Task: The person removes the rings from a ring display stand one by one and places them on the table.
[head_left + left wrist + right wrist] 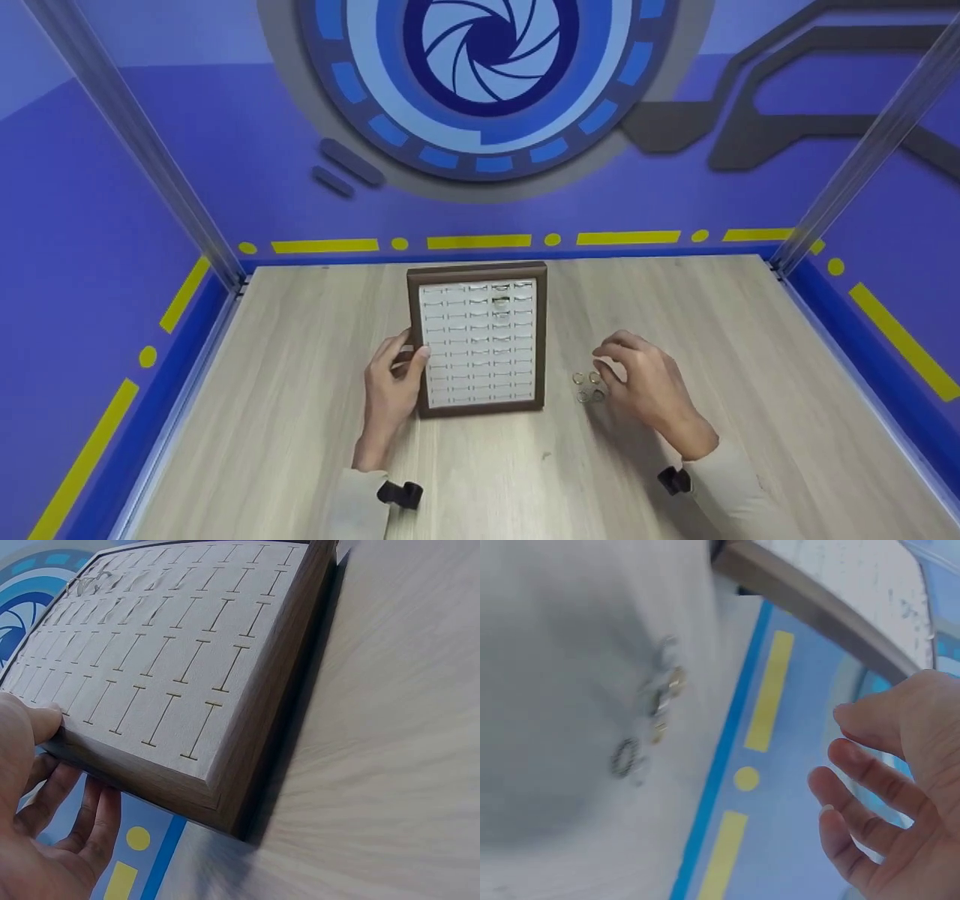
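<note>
A ring display tray (448, 346) with a brown frame and a white slotted panel stands tilted up in the middle of the table. My left hand (392, 384) grips its left edge, thumb on the front and fingers behind, as the left wrist view also shows. Several rings sit in slots toward the panel's upper right, including a gold-toned ring (501, 301). Right of the tray, several loose rings (676, 681), gold and silver in colour, lie in a small cluster. Beside and over them is my right hand (651, 384), its fingers loosely bent with nothing between them.
The wood-grain table (300, 322) runs back to a blue-purple wall (225, 165) with yellow markings. Metal posts (142, 142) rise at both back corners. Each wrist carries a black strap mount (400, 494).
</note>
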Tool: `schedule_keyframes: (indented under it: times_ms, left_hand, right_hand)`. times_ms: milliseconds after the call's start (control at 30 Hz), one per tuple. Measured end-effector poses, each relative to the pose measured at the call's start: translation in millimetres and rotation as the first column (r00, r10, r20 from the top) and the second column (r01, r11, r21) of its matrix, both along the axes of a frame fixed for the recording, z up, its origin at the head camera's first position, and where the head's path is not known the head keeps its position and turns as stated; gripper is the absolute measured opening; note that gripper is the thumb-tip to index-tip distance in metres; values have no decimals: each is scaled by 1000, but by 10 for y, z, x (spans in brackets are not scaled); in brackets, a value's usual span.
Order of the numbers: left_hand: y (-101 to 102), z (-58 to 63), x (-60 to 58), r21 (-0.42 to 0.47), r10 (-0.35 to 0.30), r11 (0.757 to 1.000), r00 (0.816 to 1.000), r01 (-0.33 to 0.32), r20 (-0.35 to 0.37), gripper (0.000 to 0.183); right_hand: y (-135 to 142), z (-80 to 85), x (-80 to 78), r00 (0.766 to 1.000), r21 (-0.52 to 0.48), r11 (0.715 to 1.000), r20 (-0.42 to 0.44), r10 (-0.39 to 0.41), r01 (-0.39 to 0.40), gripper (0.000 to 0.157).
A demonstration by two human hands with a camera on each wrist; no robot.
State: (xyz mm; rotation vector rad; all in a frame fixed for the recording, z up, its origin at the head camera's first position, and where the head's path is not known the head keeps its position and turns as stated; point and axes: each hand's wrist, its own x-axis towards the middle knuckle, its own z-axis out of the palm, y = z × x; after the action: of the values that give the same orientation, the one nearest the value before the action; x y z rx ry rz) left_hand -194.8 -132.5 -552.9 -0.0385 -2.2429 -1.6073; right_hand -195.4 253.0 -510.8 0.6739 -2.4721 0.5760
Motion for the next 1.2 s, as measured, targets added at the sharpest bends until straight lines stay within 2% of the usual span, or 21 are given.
schedule_keyframes:
  times_ms: [167, 400, 867, 1200]
  left_hand:
    - [55, 10, -30, -11, -9, 1000, 1000, 8, -16, 44]
    - [57, -4, -14, 7, -6, 1000, 1000, 6, -12, 44]
    - [-2, 43, 11, 6, -4, 1000, 1000, 4, 30, 44]
    - [6, 54, 15, 48, -15, 999, 1000, 14, 27, 41]
  right_hand:
    - [-121, 111, -49, 997, -59, 998, -78, 24, -29, 18]
    - [-346, 211, -120, 986, -119, 988, -144, 81, -99, 19]
    - [-770, 168, -268, 978, -141, 978, -164, 127, -151, 17]
    - [-964, 234, -311, 972, -198, 958, -159, 175, -205, 15]
